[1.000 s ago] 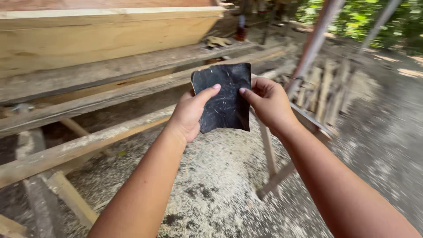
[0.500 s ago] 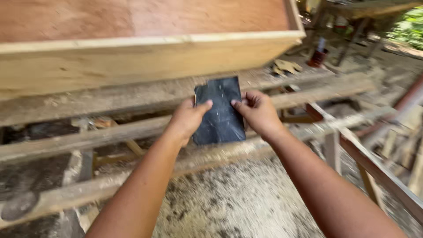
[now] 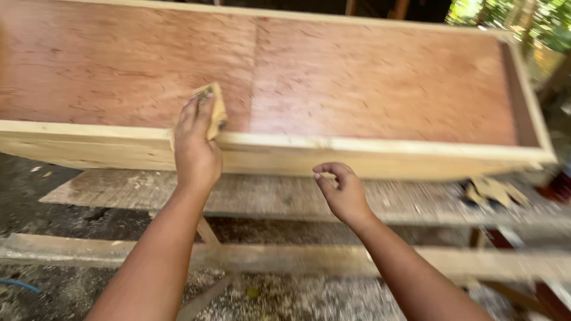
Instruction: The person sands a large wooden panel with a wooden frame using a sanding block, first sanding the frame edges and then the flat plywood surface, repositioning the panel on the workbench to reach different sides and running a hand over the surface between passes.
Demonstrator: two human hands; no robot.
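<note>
1. The left hand (image 3: 196, 151) is laid over the near rim of a long wooden box (image 3: 380, 89). Its fingers (image 3: 199, 116) are held together and pressed flat on a folded sandpaper (image 3: 214, 110), which is pinned against the rim and the box's inner edge.
2. The sandpaper is seen tan side up; a dark edge shows at its top and right. Most of it is covered by the fingers.
3. The right hand (image 3: 342, 193) is held in the air in front of the box's near wall, apart from it. Nothing is held. Its fingers (image 3: 333, 171) are curled loosely inward, with the tips near the thumb, not tightly fisted.
4. The box is shallow, with a reddish plywood floor and pale timber walls. It is carried on a rough plank bench (image 3: 267, 199).
5. A lower rail (image 3: 285, 258) of the bench is crossed by both forearms in the view.
6. Crumpled tan scraps (image 3: 491, 190) are lying on the bench at right, well apart from both hands.
7. Sawdust-strewn ground (image 3: 71, 291) is visible beneath the bench.
</note>
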